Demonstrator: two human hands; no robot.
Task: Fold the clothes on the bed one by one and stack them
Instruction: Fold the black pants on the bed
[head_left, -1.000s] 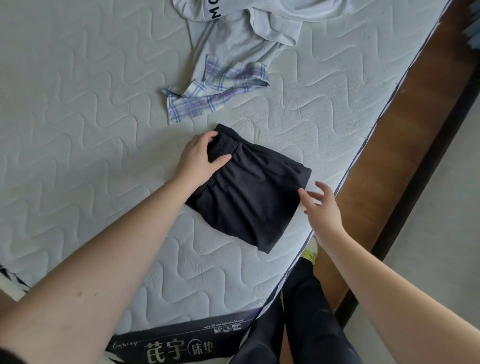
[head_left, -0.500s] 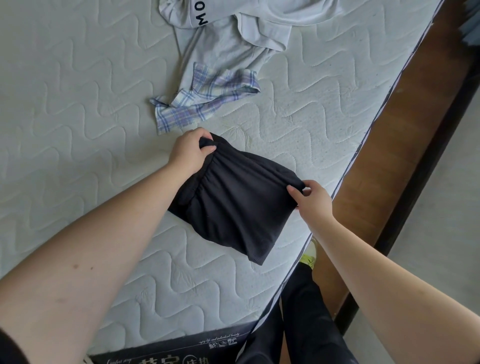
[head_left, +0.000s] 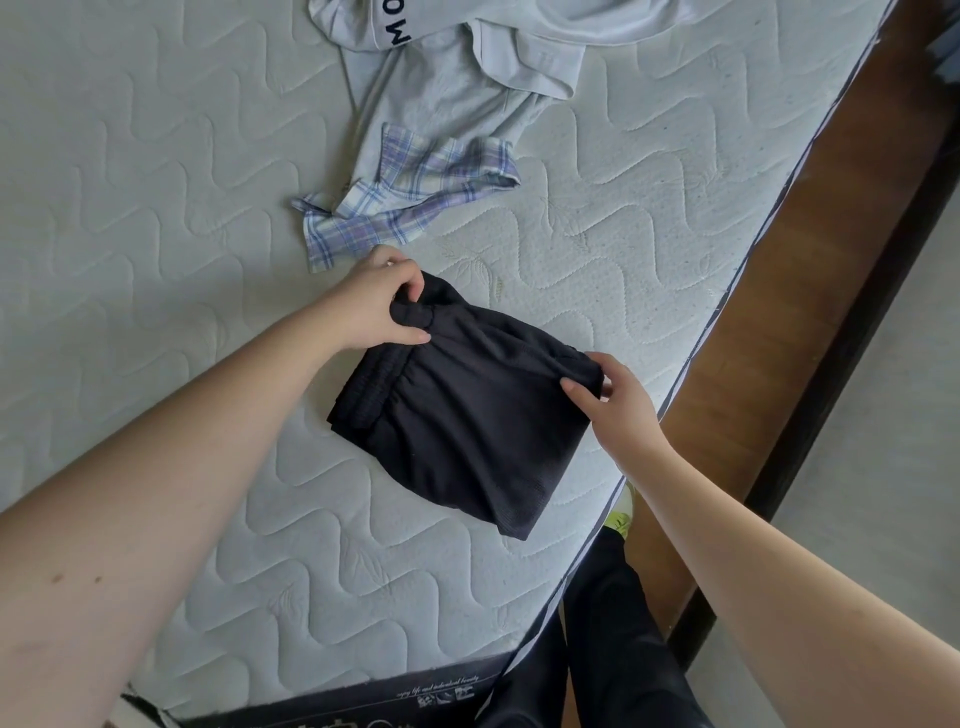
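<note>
The black shorts (head_left: 467, 415) lie folded on the bed (head_left: 156, 208), long axis running from the left hand (head_left: 374, 301), which pinches the waistband corner, to the right hand (head_left: 618, 410), gripping the far corner. The mattress edge sits just beside the right hand; open room lies leftward.

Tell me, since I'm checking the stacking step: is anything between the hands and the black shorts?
Nothing visible does. The left hand already grips the black shorts at the waistband corner, and the right hand pinches their far corner.
</note>
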